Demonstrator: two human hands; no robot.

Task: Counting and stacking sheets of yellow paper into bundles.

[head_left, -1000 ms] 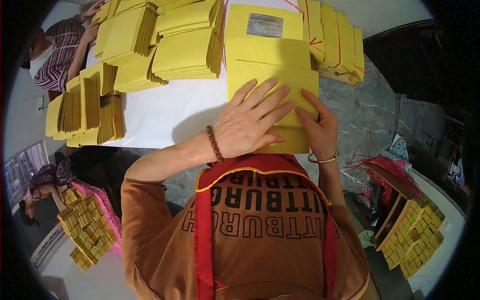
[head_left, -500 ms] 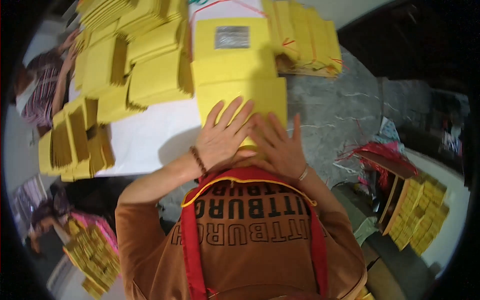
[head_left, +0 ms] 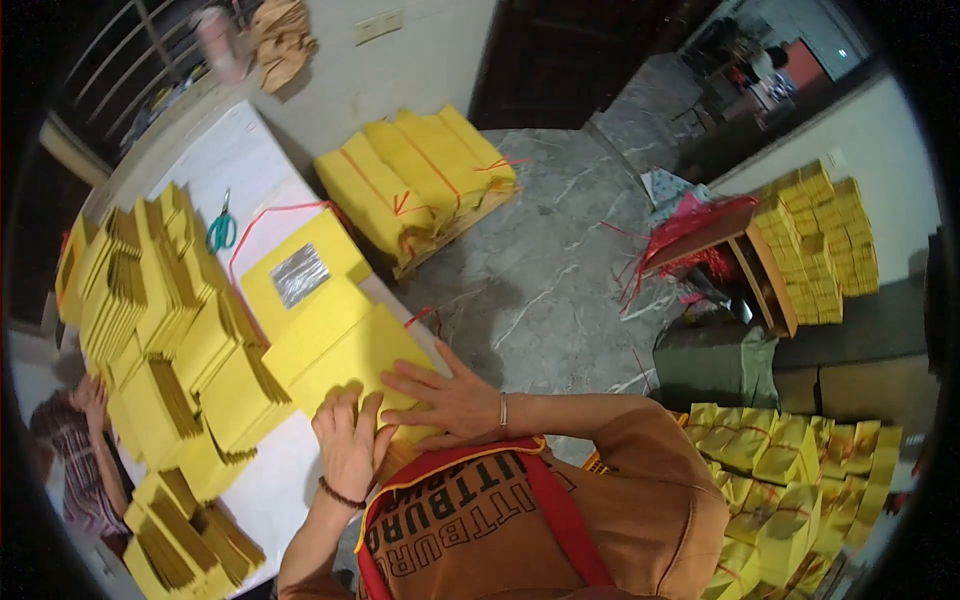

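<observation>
Overlapping yellow paper pieces (head_left: 340, 352) lie along the right side of the white table, with a silver foil rectangle (head_left: 300, 275) on the farthest one. My right hand (head_left: 440, 398) rests on the nearest piece, its fingers spread toward the left. Beside it, my left hand (head_left: 346, 432) lies on the same piece near the table edge, with fingers slightly bent and a little apart. Neither hand visibly grips anything; the paper's near edge is partly hidden by my hands and red apron (head_left: 560, 510).
Stacks of folded yellow paper (head_left: 235, 395) cover the table's left side, where another person (head_left: 75, 460) works. Green-handled scissors (head_left: 222, 232) and a red string (head_left: 290, 208) lie farther back. Tied yellow bundles (head_left: 410, 170) stand beyond the table; more bundles (head_left: 790, 500) are at right.
The view has swung to the right, bringing the door and the bundles at right into sight. Both hands stay on the yellow paper; my left fingers are more bent.
</observation>
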